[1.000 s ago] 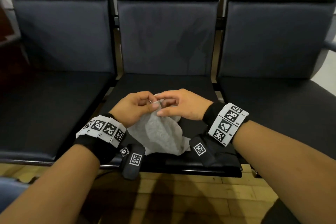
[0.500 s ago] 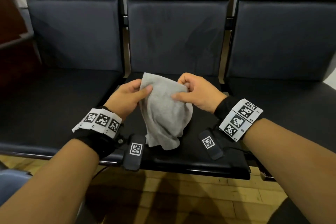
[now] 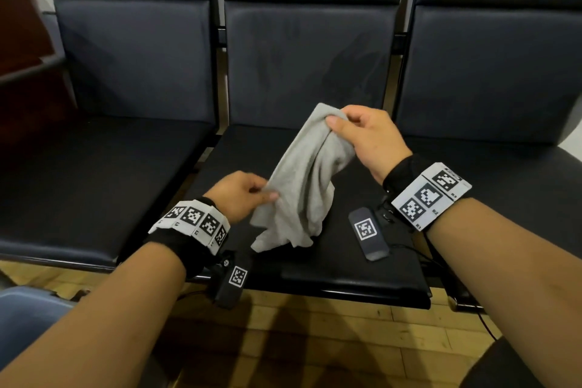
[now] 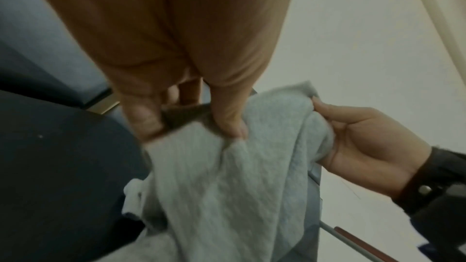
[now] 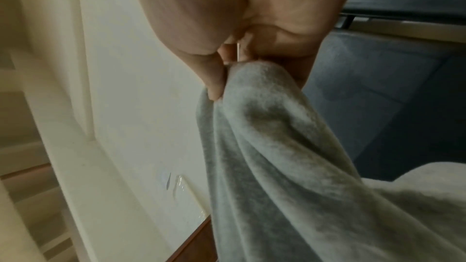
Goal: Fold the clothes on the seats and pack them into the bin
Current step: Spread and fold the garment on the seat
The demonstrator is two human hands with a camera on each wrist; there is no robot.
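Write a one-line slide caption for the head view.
Both hands lift a crumpled grey garment over the middle seat: right hand pinching high, left hand lower.

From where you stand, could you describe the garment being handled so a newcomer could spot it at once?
Find the middle seat of three dark seats. Above its cushion, the left hand and right hand hold up a crumpled grey cloth. It is the only pale, soft thing among the black upholstery.
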